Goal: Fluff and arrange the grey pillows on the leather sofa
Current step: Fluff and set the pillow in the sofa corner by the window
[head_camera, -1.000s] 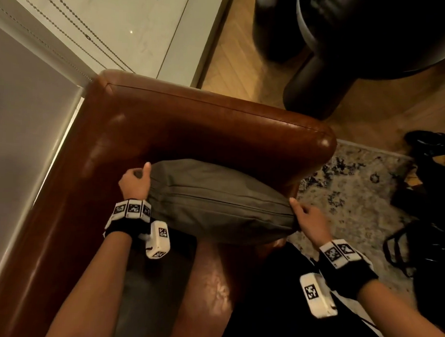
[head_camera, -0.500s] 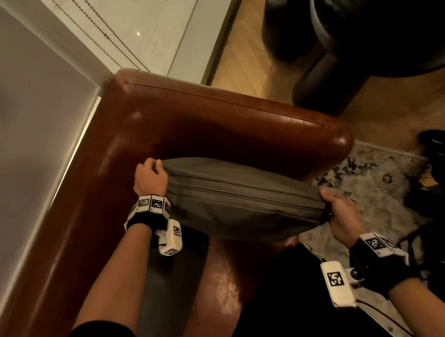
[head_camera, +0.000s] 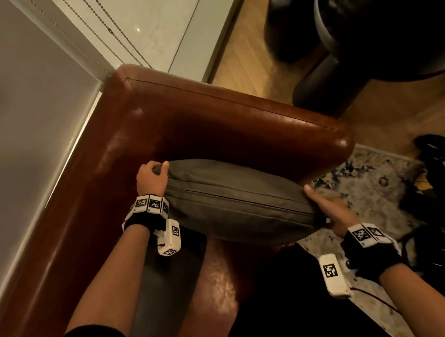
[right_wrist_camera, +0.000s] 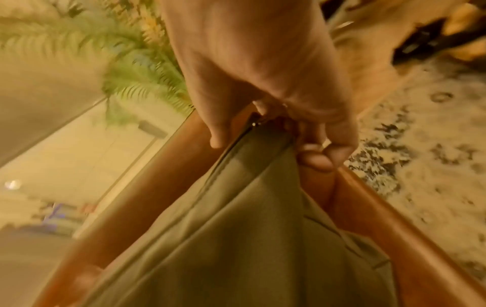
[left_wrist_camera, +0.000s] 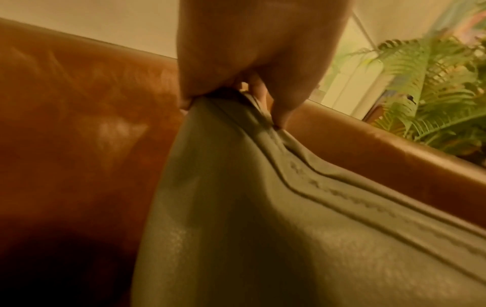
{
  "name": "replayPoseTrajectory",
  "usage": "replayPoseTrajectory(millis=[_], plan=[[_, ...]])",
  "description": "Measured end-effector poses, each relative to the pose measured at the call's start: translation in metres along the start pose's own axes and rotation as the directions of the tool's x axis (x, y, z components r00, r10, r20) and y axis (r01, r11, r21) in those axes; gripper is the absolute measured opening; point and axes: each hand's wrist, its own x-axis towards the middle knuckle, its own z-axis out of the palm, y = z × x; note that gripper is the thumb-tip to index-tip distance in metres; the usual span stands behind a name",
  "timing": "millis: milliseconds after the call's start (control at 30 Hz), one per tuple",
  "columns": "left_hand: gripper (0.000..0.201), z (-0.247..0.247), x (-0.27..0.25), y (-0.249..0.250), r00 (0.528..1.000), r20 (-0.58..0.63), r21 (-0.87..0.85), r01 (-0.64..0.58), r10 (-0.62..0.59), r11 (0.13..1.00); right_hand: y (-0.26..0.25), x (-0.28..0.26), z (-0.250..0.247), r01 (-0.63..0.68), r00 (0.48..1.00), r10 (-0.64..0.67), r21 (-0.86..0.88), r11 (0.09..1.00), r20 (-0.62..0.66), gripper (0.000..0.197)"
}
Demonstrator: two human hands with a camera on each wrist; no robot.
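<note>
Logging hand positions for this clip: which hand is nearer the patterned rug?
Right. The right hand grips the pillow end that overhangs the rug; the left hand grips the other end, in the sofa corner.

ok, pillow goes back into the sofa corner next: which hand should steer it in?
Left, probably. The left hand grips the grey fabric pillow's end nearest the brown leather sofa's corner; the right hand holds the outer end.
</note>
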Motion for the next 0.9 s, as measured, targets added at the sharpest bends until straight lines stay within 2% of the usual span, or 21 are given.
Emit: replayPoseTrajectory(millis=[100,167,267,300,333,400,433,467,500,567,600,633,667,700,767,800,833,900], plan=[[0.031,0.004,-0.006,0.007,0.998,-0.062,0.01,-0.029,0.029,1.0,-0.006,0.005,0.014,0.166,0.98,-0.18,-0.142,0.976,-0.09,0.031],[0.033,0.002,-0.003,0.014,0.993,-0.113,0.013,-0.015,0.017,1.0,-0.01,0.011,0.016,0.284,0.934,-0.315,-0.187,0.94,-0.167,0.04],[0.037,0.001,0.005,0.011,0.994,-0.105,-0.024,0.018,-0.021,1.0,-0.008,0.011,0.002,0.362,0.883,-0.399,-0.182,0.914,-0.248,0.058],[0.038,0.002,0.008,0.009,0.995,-0.094,-0.043,0.029,-0.033,0.999,-0.005,0.007,-0.003,0.37,0.894,-0.396,-0.151,0.917,-0.211,0.057],[0.039,0.003,0.008,0.006,0.995,-0.084,-0.07,0.039,-0.045,0.997,-0.001,0.004,-0.008,0.338,0.926,-0.352,-0.113,0.934,-0.138,0.052],[0.038,0.005,0.005,0.003,0.996,-0.073,-0.134,0.04,-0.05,0.99,0.008,-0.006,-0.02,0.157,0.984,-0.149,-0.083,0.984,0.098,0.047],[0.037,0.004,0.003,0.002,0.997,-0.074,-0.15,0.024,-0.035,0.988,0.013,-0.012,-0.026,0.079,0.979,-0.055,-0.118,0.99,0.197,0.056],[0.037,0.003,0.0,-0.001,0.996,-0.084,-0.151,0.009,-0.022,0.989,0.019,-0.012,-0.03,0.047,0.97,-0.007,-0.158,0.986,0.243,0.069],[0.038,0.0,-0.002,-0.005,0.995,-0.104,-0.139,0.0,-0.014,0.99,0.023,-0.01,-0.031,0.059,0.97,-0.019,-0.16,0.985,0.241,0.075],[0.041,-0.005,-0.007,-0.012,0.993,-0.114,-0.106,0.015,-0.027,0.994,0.031,-0.011,-0.024,0.19,0.979,-0.175,-0.164,0.968,0.104,0.058],[0.041,-0.005,-0.01,-0.011,0.994,-0.104,-0.106,0.031,-0.042,0.994,0.033,-0.01,-0.015,0.28,0.957,-0.289,-0.219,0.935,-0.012,0.047],[0.039,-0.002,-0.013,-0.006,0.995,-0.088,-0.113,0.03,-0.04,0.993,0.033,-0.011,-0.003,0.361,0.905,-0.41,-0.304,0.882,-0.113,0.042],[0.037,0.005,-0.016,0.002,0.998,-0.069,-0.117,-0.006,-0.003,0.993,0.033,-0.012,0.012,0.426,0.843,-0.514,-0.39,0.817,-0.157,0.043],[0.036,0.014,-0.02,0.011,0.997,-0.051,-0.119,-0.067,0.061,0.991,0.031,-0.015,0.03,0.494,0.78,-0.609,-0.455,0.741,-0.143,0.044],[0.034,0.028,-0.03,0.026,0.984,-0.036,-0.112,-0.18,0.177,0.977,0.032,-0.022,0.059,0.602,0.683,-0.73,-0.556,0.573,-0.013,0.044],[0.033,0.028,-0.031,0.026,0.981,-0.057,-0.128,-0.194,0.188,0.973,0.034,-0.024,0.059,0.623,0.661,-0.749,-0.583,0.522,0.036,0.042],[0.033,0.024,-0.026,0.023,0.979,-0.114,-0.146,-0.184,0.168,0.972,0.034,-0.022,0.05,0.626,0.659,-0.751,-0.578,0.524,0.033,0.04],[0.031,0.004,-0.012,0.011,0.966,-0.238,-0.175,-0.144,0.1,0.974,0.035,-0.016,0.013,0.578,0.703,-0.707,-0.517,0.631,-0.079,0.044]])
